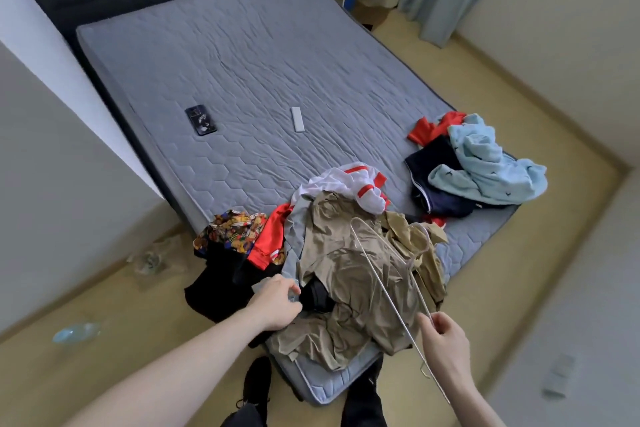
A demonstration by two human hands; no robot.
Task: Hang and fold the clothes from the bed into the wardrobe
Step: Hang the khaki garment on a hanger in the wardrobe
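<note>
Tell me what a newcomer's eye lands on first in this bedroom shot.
First, the tangled clothes pile at the near corner of the bare grey mattress, topped by a khaki shirt. Over it the right hand pinches a thin wire hanger, while the left hand grips a grey garment's edge. A light blue top crowns a second heap at the right edge.

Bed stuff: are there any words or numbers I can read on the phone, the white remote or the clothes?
None can be read.
Phone: picture on its case, no clear letters.
Remote: too small and blurred.
Patterned shirt: print only, no readable words.
Blue garment: small dark marks, not letters.
</note>
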